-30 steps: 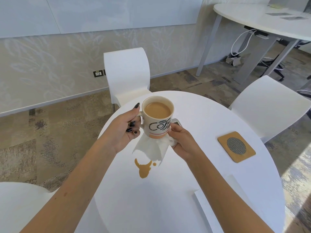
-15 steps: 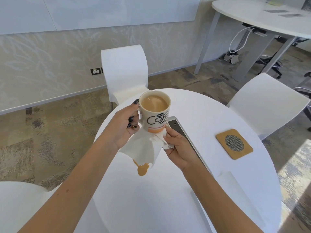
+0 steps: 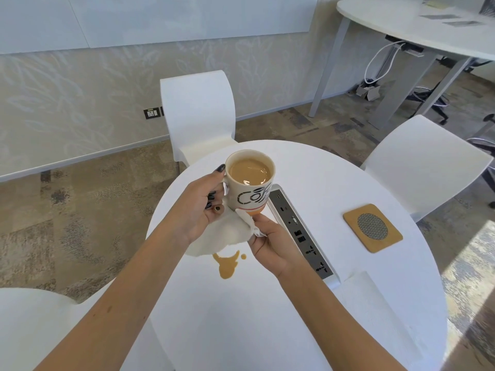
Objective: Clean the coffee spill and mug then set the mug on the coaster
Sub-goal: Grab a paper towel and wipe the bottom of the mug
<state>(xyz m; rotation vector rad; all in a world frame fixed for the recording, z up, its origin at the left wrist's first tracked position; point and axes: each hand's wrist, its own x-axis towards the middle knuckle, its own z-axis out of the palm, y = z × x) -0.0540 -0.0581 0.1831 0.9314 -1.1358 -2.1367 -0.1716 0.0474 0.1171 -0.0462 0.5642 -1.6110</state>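
A person's left hand [image 3: 199, 207] grips the handle of a cream mug [image 3: 250, 183], fingers curled through it and the thumb resting near the rim, holding the mug in the air above a round white table [image 3: 267, 317]. The mug is nearly full of milky coffee and has dark lettering on its side and an orange band at its base. The right hand [image 3: 270, 242] pinches a white paper napkin [image 3: 227, 236] and presses it up against the bottom of the mug; the rest of the napkin hangs loose beneath the left hand. Just below the napkin, a tan coffee spill [image 3: 227, 266] lies on the tabletop, with a small separate drop beside it. To the right of the hands, a grey power socket strip [image 3: 302, 234] is set into the table. Further right, well apart from the mug, a square cork coaster [image 3: 372, 228] with a round mesh centre lies flat. Another white napkin [image 3: 375, 311] rests near the table's right edge. White chairs [image 3: 198, 113] stand around the table.
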